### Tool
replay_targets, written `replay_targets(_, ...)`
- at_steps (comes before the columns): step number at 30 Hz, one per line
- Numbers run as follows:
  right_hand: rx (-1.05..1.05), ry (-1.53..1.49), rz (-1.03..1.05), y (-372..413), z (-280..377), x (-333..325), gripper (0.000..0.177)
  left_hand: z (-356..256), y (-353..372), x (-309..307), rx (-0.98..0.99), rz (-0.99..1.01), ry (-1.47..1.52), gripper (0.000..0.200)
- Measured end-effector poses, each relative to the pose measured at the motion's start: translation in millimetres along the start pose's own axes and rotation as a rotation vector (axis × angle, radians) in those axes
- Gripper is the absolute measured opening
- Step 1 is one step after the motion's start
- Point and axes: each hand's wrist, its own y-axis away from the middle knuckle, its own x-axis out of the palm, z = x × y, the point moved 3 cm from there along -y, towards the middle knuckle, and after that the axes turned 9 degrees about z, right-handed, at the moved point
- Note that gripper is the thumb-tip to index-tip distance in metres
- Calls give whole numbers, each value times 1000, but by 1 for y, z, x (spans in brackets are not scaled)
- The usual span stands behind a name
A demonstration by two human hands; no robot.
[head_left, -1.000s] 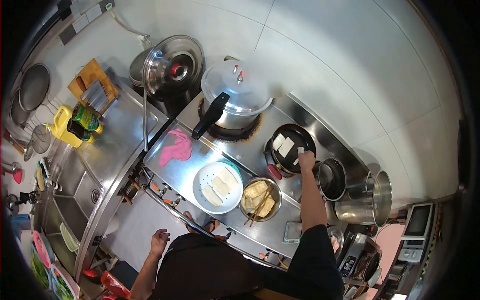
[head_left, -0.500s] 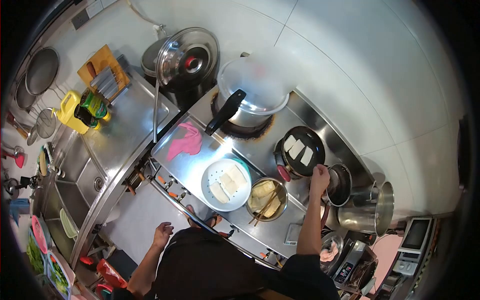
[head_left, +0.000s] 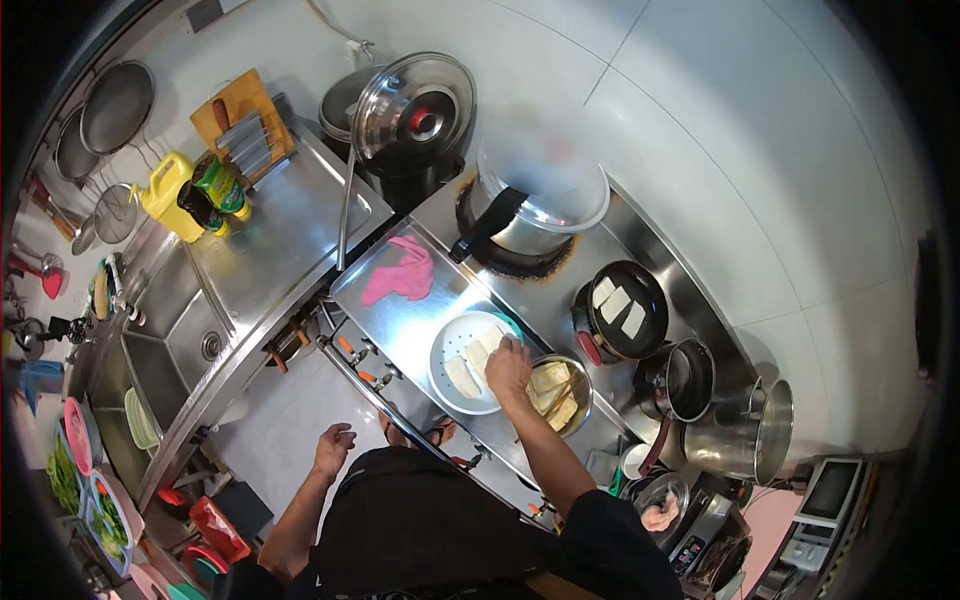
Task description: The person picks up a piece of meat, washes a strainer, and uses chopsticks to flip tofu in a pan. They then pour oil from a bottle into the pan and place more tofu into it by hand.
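My right hand [head_left: 508, 366] lies over the right side of a white perforated plate [head_left: 447, 340], fingers bent down onto the pale tofu slices [head_left: 466, 376] lying there. The hand hides whether it grips a slice. Just right of it stands a steel bowl [head_left: 580, 385] with fried tofu and wooden chopsticks. Further right, a black frying pan [head_left: 648, 335] holds three white tofu slices [head_left: 618, 306]. My left hand [head_left: 333, 447] hangs below the counter edge beside my body, fingers loosely apart and holding nothing.
A pressure cooker [head_left: 535, 190] sits on the burner behind. A pink cloth [head_left: 400, 275] lies left of the plate. A small dark pot [head_left: 686, 376] and a steel stockpot [head_left: 752, 432] stand at right. The sink [head_left: 165, 345], a yellow jug [head_left: 168, 193] and a lidded pot [head_left: 412, 112] are at left.
My right hand left the frying pan, where a third tofu slice now lies, and swung left to the white plate. The view shifted with my head; the left hand stayed hanging.
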Motion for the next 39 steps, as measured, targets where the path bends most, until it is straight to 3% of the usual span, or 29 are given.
replay_targets(8, 261, 31, 18, -9, 16, -3, 37, 34, 11, 10, -34, 1, 97, 37)
replay_targets(15, 157, 94, -17, -6, 18, -5, 38, 33, 0, 3, -13, -8, 87, 40)
replay_targets(25, 272, -4, -24, -12, 16, 6, 39, 39, -3, -1, -21, 12, 133, 40)
replay_targets(34, 201, -17, -45, -11, 14, 0, 34, 44, 1, 3, -39, -11, 90, 38)
replay_targets(39, 203, -72, 81, -18, 3, -7, 28, 37, 2, 1, -49, -25, 81, 39)
